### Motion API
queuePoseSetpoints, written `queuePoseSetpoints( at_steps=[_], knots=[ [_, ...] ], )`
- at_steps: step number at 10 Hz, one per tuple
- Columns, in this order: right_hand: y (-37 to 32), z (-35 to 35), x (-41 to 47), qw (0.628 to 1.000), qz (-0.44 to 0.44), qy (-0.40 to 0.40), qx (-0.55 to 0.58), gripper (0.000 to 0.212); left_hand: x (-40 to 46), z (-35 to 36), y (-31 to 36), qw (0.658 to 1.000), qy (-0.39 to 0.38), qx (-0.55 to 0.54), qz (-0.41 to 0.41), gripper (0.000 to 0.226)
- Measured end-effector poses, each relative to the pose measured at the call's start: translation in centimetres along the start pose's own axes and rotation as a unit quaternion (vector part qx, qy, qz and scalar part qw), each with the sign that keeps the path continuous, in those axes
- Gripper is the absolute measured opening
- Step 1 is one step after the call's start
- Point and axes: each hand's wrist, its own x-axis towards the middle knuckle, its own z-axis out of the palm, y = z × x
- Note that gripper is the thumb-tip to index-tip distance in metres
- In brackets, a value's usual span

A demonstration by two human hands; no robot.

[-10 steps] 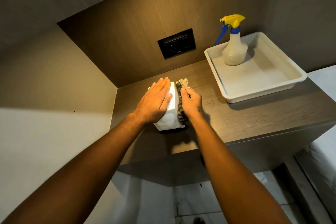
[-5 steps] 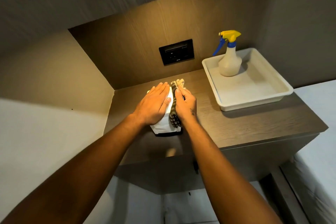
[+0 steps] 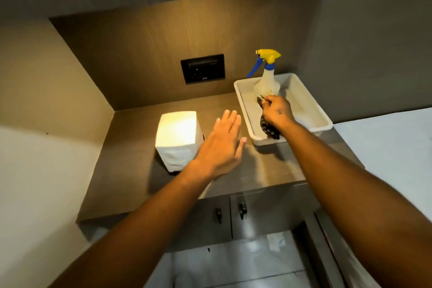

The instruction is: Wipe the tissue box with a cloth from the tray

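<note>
The white tissue box (image 3: 178, 135) stands alone on the left of the wooden counter (image 3: 257, 170), brightly lit on top. My left hand (image 3: 222, 145) hovers flat just right of the box, fingers apart, holding nothing. My right hand (image 3: 277, 113) is over the white tray (image 3: 311, 110) and grips the dark patterned cloth (image 3: 268, 130), which hangs down inside the tray's front left corner.
A spray bottle (image 3: 267, 77) with a yellow and blue trigger stands at the back of the tray. A black socket panel (image 3: 203, 68) is on the back wall. Cabinet doors with dark handles (image 3: 242, 210) sit below the counter. A white surface lies at the right.
Both hands have left the tissue box. My right hand carried the cloth right into the tray, and my left hand lifted off the box top and moved right.
</note>
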Motion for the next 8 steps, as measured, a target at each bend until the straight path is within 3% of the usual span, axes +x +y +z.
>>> queuePoseSetpoints(
  at_steps=[2,3,4,5,6,8],
  knots=[
    [1.4,2.2,1.6,0.995,0.042,-0.063,-0.069,0.02,0.0,7.7,0.3,0.987,-0.105,0.028,-0.116,0.077],
    [1.5,2.9,2.0,0.991,0.018,-0.059,-0.122,0.025,0.0,9.2,-0.4,0.982,-0.123,0.026,-0.143,0.08],
    [1.5,3.7,2.7,0.995,0.008,-0.055,-0.088,0.025,-0.2,10.1,-0.7,0.983,-0.11,0.037,-0.143,0.08],
    [2.6,4.2,2.7,0.979,-0.002,-0.083,-0.184,0.03,-0.5,10.7,-0.9,0.984,-0.092,0.041,-0.148,0.08],
    [2.7,3.8,2.6,0.969,-0.026,-0.131,-0.209,0.041,-0.5,10.8,-1.0,0.984,-0.083,0.049,-0.148,0.082],
    [2.1,2.4,0.2,0.985,-0.019,-0.088,-0.145,0.037,-0.2,11.0,-1.2,0.985,-0.074,0.052,-0.15,0.082]
  ],
)
